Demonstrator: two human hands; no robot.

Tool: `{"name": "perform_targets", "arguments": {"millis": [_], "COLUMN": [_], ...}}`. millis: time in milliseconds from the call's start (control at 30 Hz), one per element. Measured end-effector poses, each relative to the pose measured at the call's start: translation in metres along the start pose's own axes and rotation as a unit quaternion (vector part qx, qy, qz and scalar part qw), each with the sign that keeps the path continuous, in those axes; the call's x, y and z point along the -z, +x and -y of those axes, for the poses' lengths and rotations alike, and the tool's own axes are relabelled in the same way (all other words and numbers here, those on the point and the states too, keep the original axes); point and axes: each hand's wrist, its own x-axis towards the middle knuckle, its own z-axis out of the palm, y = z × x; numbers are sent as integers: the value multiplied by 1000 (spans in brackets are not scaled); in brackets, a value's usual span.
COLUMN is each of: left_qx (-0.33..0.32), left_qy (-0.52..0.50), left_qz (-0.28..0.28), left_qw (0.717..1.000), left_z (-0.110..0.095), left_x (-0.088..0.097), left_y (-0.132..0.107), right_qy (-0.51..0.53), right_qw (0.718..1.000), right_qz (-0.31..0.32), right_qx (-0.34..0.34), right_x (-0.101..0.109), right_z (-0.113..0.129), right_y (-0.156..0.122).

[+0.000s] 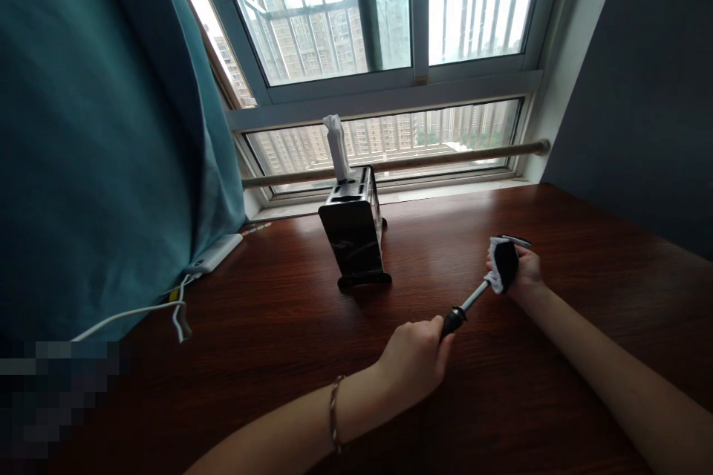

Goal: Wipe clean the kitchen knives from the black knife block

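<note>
My left hand point(415, 360) is closed around the black handle point(454, 320) of a long kitchen tool with a thin metal shaft point(474, 298). My right hand point(523, 271) wraps a white cloth point(495, 282) round the tool's dark far end point(506, 263), fingers closed on it. Both hands hover just above the dark wooden table point(501, 401). A black knife block point(353, 234) stands upright beyond the hands, with a white tissue or cloth point(336, 145) sticking up from its top.
A teal curtain point(100, 141) hangs at the left. A white power strip point(215, 254) with a white cable point(139, 309) lies by it. A barred window point(379, 15) and a wooden rail point(401, 162) run behind the table. A grey wall point(640, 82) stands at the right.
</note>
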Motion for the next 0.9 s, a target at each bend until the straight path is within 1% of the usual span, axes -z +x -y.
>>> {"name": "perform_targets", "arguments": {"millis": [233, 400, 533, 700, 900], "left_qx": [-1, -6, -12, -24, -28], "left_qy": [33, 50, 71, 88, 102], "left_qz": [21, 30, 32, 37, 46], "left_qw": [999, 998, 997, 995, 993], "left_z": [-4, -5, -4, -5, -8], "left_x": [3, 3, 2, 2, 4], "left_y": [-2, -4, -4, -5, -8], "right_qy": [-15, -24, -26, -31, -39], "right_qw": [999, 998, 998, 996, 995], "right_qz": [-28, -33, -29, -48, -55], "right_qx": [36, 53, 58, 73, 77], "right_x": [12, 19, 22, 23, 26], "right_z": [14, 15, 15, 18, 19], "right_y": [11, 18, 19, 21, 23]}}
